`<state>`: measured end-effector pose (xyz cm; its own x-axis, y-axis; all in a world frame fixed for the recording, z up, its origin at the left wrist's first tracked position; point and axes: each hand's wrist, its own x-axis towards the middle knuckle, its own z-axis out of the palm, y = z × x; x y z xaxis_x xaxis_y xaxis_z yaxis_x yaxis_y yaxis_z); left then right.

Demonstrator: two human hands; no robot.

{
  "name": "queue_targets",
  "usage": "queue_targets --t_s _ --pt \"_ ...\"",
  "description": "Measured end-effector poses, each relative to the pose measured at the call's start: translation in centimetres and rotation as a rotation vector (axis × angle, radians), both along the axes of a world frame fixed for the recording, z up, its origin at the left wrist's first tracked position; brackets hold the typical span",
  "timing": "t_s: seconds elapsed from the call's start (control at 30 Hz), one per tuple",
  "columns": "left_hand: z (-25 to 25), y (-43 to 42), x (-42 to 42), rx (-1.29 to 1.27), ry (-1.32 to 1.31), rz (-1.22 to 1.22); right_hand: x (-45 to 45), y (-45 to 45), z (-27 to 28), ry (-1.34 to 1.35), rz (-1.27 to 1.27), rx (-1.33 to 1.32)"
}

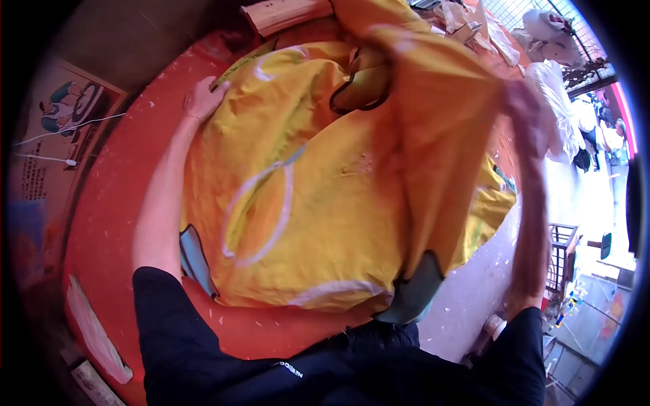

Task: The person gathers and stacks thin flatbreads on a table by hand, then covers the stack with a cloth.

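A large yellow cloth (325,223) with white ring shapes and dark-edged grey-blue corner pieces lies spread and rumpled in front of me. My left hand (205,99) is closed on its far left edge, fingertips partly hidden by the fabric. On the other side my right hand (527,115), smeared by motion, holds up a fold of the same cloth, which stretches in a raised peak towards it. A grey-blue corner piece (413,291) hangs at the near edge by my body. Near the top, a dark-trimmed opening (362,84) shows in the cloth.
Beneath the cloth is a red work surface (115,223). A stack of paper or card (288,15) sits at the far edge. White plastic bags (558,111) are to the right, above a dark wire crate (560,250). A printed poster (64,128) and white cable are at left.
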<state>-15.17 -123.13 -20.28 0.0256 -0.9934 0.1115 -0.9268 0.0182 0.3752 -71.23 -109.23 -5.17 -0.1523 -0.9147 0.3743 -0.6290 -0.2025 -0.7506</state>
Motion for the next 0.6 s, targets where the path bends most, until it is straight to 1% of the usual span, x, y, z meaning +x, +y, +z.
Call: queue_targets --t_s 0.03,0.07,0.1,0.13,0.17,0.2,0.23,0.27,0.3,0.33,0.37,0.4,0.43,0.47,0.5,0.53,0.6 --pt "-0.9 -0.5 0.2 0.014 0.009 -0.004 -3.9 0.4 -0.2 -0.044 -0.149 -0.026" --pt "-1.4 -1.5 0.5 0.107 0.088 0.038 -7.3 1.4 -0.1 -0.064 -0.304 0.051" --pt "-1.8 -2.1 0.8 0.207 0.164 0.078 -7.6 2.3 -1.0 -0.108 -0.42 -0.061" --pt "-2.2 -2.4 0.9 0.222 0.17 0.074 -15.1 3.1 -5.4 -0.028 -0.52 0.066" --pt "-2.3 -2.9 1.0 0.163 0.165 0.104 -20.9 4.2 -10.8 0.046 -0.562 0.137" --pt "-2.4 -3.3 1.0 0.099 0.159 0.135 -24.9 5.5 -14.5 0.249 -0.734 0.532" --pt "-2.7 -3.7 1.1 0.054 0.108 0.093 -28.2 6.9 -19.1 0.29 -0.734 0.712" --pt "-2.9 -4.2 1.4 0.053 0.111 0.095 -27.2 7.5 -21.1 0.226 -0.801 0.645" --pt "-3.1 -4.5 1.8 0.155 0.221 0.044 -20.7 8.5 -18.8 -0.192 -0.727 0.629" --pt "-3.1 -4.7 1.9 0.262 0.328 -0.01 -20.7 9.0 -19.7 -0.184 -0.666 0.652" --pt "-2.5 -4.8 1.5 0.339 0.322 0.074 -17.7 9.0 -18.5 -0.249 -0.591 0.575" --pt "-2.4 -5.1 1.4 0.339 0.32 0.063 -14.0 8.5 -17.0 -0.309 -0.515 0.485" --pt "-2.4 -5.6 1.7 0.397 0.323 0.13 -13.3 8.0 -16.9 -0.309 -0.523 0.477" --pt "-2.4 -6.1 1.9 0.456 0.325 0.197 -13.0 7.5 -16.9 -0.219 -0.578 0.499" --pt "-2.7 -6.5 2.0 0.507 0.325 0.194 -13.1 7.2 -17.0 -0.131 -0.632 0.521" --pt "-3.1 -6.7 2.1 0.504 0.324 0.184 -14.0 7.4 -17.7 -0.134 -0.641 0.515" --pt "-3.3 -7.1 2.0 0.342 0.106 0.192 -15.2 8.1 -18.9 -0.012 -0.547 0.554"
